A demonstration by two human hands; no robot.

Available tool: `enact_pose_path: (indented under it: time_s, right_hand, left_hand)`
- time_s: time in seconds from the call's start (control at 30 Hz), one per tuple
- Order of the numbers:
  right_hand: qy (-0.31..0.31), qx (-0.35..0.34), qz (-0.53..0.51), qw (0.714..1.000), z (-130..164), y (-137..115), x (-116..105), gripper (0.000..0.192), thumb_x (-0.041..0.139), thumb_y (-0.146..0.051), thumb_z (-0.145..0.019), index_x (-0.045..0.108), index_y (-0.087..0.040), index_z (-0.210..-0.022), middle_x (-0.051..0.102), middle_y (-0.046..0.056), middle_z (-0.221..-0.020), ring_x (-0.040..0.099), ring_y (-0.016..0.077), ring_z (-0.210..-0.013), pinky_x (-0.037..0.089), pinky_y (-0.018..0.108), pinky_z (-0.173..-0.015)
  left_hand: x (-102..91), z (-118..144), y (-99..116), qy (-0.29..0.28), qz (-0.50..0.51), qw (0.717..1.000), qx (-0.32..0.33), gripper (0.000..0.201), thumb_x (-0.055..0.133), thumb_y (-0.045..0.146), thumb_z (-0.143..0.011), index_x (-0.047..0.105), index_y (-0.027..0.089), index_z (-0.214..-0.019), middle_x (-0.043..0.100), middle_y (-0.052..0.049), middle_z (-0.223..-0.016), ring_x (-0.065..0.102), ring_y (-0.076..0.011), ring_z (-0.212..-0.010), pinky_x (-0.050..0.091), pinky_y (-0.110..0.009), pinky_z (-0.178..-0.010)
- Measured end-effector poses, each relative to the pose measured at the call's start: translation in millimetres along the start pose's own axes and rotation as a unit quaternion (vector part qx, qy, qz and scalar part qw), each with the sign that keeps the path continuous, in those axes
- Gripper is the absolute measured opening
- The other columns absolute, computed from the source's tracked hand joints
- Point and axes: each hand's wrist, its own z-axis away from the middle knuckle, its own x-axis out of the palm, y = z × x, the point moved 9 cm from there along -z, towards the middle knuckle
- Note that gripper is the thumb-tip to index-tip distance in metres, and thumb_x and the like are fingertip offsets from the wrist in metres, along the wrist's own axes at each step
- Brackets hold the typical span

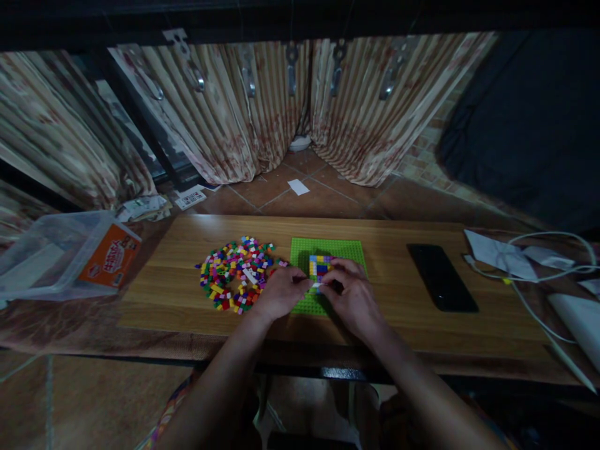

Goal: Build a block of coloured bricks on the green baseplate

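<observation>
A green studded baseplate (347,247) lies on the wooden board, with a small block of coloured toy bricks (320,265) built on it in blue, yellow, white and red. Over the near side of that block, my left hand (282,290) and my right hand (350,290) meet from either side. Between their fingertips is a small white brick (317,285), pinched by both. The fingers of my right hand cover part of the built bricks. To the left of the plate spreads a pile of loose bricks (253,256) in many colours.
A black phone-like slab (440,278) lies on the wooden board (384,234) to the right. White cables (553,236) and papers are beyond it. A clear plastic bin (60,228) with an orange label stands at the left. Striped curtains (262,112) hang behind.
</observation>
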Motion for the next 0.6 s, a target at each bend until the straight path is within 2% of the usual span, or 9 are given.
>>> enact_pose_path:
  time_s: [0.1, 0.3, 0.43, 0.6]
  right_hand:
    - [-0.001, 0.011, -0.009, 1.000, -0.7, 2.0, -3.3, 0.003, 0.067, -0.022, -0.077, 0.068, -0.023, -0.079, 0.057, 0.008, -0.116, 0.054, 0.0248, -0.110, 0.043, 0.043, -0.097]
    - [0.029, 0.065, 0.004, 0.997, -2.3, 15.8, -12.0, 0.017, 0.065, -0.036, -0.079, 0.066, -0.021, -0.087, 0.056, 0.011, -0.113, 0.052, 0.0267, -0.114, 0.041, 0.044, -0.099]
    - [0.026, 0.093, 0.027, 0.995, -1.9, 23.6, -6.4, 0.022, 0.067, -0.038, -0.076, 0.066, -0.019, -0.088, 0.052, 0.014, -0.120, 0.047, 0.0287, -0.120, 0.039, 0.045, -0.101]
    - [0.015, 0.116, 0.004, 0.993, -2.2, 29.2, 0.1, 0.022, 0.068, -0.038, -0.073, 0.063, -0.020, -0.086, 0.055, 0.012, -0.114, 0.051, 0.0278, -0.116, 0.040, 0.045, -0.099]
  left_hand:
    - [-0.3, -0.6, 1.3, 0.008, 0.000, 1.000, 0.006, 0.022, 0.059, 0.037, -0.075, 0.062, 0.017, -0.064, 0.054, 0.003, -0.054, 0.053, -0.0118, -0.053, 0.040, -0.023, -0.051]
    - [0.5, 1.1, 1.6, 0.006, 0.017, 1.000, 0.002, 0.022, 0.060, 0.036, -0.075, 0.063, 0.017, -0.063, 0.054, 0.003, -0.051, 0.054, -0.0118, -0.050, 0.039, -0.022, -0.049]
    - [0.7, 1.3, -1.7, 0.010, 0.036, 0.999, -0.012, 0.022, 0.061, 0.036, -0.075, 0.063, 0.017, -0.064, 0.056, 0.003, -0.052, 0.055, -0.0117, -0.050, 0.039, -0.022, -0.048]
    - [4.1, 0.8, -3.0, 0.000, 0.038, 0.999, -0.019, 0.023, 0.059, 0.033, -0.077, 0.060, 0.016, -0.060, 0.053, 0.003, -0.051, 0.055, -0.0115, -0.050, 0.038, -0.021, -0.047]
